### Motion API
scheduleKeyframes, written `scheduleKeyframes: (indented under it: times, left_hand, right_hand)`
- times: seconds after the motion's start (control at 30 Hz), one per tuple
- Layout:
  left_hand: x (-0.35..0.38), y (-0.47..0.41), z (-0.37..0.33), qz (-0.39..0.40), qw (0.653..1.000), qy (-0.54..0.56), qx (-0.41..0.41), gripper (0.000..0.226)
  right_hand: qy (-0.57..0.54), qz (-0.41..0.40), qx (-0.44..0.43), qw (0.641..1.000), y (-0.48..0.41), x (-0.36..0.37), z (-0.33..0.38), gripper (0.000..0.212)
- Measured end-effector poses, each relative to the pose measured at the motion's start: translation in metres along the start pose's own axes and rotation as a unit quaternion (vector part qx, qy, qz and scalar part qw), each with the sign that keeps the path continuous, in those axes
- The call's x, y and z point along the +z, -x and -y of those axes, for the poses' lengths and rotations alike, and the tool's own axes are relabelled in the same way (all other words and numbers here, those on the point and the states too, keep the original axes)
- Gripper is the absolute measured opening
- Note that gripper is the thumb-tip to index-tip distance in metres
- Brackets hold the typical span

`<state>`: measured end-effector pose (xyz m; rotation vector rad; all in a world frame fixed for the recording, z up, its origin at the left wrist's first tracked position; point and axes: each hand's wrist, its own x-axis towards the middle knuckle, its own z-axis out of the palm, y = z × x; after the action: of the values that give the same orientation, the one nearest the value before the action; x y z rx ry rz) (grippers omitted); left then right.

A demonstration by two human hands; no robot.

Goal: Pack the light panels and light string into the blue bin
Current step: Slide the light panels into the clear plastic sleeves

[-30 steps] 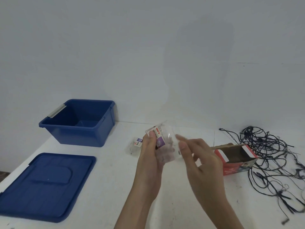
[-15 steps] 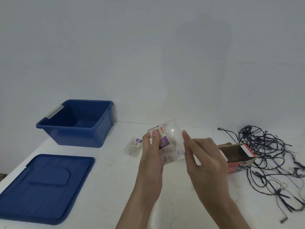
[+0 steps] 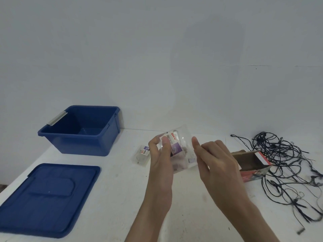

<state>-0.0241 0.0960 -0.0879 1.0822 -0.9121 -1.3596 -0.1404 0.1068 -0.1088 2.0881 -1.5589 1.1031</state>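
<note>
1. The bin (image 3: 82, 145) stands open at the back left of the table (image 3: 118, 189), with its lid (image 3: 49, 198) lying flat in front of it. What shows of the bin's floor is bare, so I judge that nothing is packed yet.
2. A clear packet (image 3: 182, 149), probably of light panels, is held up above the middle of the table, well apart from the bin.
3. The left hand (image 3: 160, 161) pinches this packet, thumb on its front near the label and fingers behind it.
4. The right hand (image 3: 216, 159) is at the packet's right edge with its thumb against the plastic. Its fingers curl away from the camera, so I cannot tell whether it grips the packet.
5. A 2nd packet (image 3: 142, 155) lies on the table just left of the left hand, between the hands and the bin.
6. The string (image 3: 272, 149) lies in a loose dark tangle at the far right, beside an open box (image 3: 251, 161) lying on its side.
7. Still to do, as I judge it: put both packets in the bin, then gather the string and put it in too. The string looks the slowest part, since its loops spread wide and may snag.
</note>
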Motion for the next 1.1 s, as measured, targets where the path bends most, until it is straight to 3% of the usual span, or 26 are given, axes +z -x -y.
scheduleKeyframes:
  times: [0.17,0.4,0.53,0.67,0.73,0.93,1.03,1.1]
  left_hand:
    - [-0.002,-0.002,0.002,-0.005,1.0,-0.002,-0.001,0.017]
    - [-0.007,-0.006,0.0,0.008,1.0,-0.016,-0.014,0.033]
    - [-0.006,-0.005,-0.001,0.032,0.999,0.005,-0.023,0.033]
    - [-0.003,-0.002,-0.002,0.043,0.996,0.068,-0.036,0.032]
    - [-0.002,0.0,-0.003,0.045,0.994,0.09,-0.047,0.037]
    - [-0.001,0.001,0.001,0.077,0.984,0.143,-0.068,0.042]
    - [-0.007,-0.003,0.007,0.088,0.986,0.125,-0.065,0.042]
    - [-0.014,-0.007,0.011,0.093,0.993,0.067,-0.03,0.047]
  right_hand:
    - [0.002,0.024,-0.039,0.999,0.0,-0.002,-0.004,0.044]
    - [-0.126,0.079,-0.057,0.987,-0.005,-0.009,-0.01,0.042]
    - [-0.255,0.043,0.054,0.964,-0.008,-0.012,-0.005,0.032]
    - [-0.396,0.048,0.178,0.899,-0.008,-0.01,0.0,0.032]
    - [-0.388,0.034,0.173,0.905,-0.004,-0.009,0.004,0.037]
    - [-0.211,0.046,0.075,0.973,0.004,0.004,0.013,0.069]
    - [-0.202,0.045,0.072,0.976,-0.001,0.003,0.008,0.07]
    - [-0.268,0.07,0.103,0.955,-0.002,-0.002,-0.001,0.073]
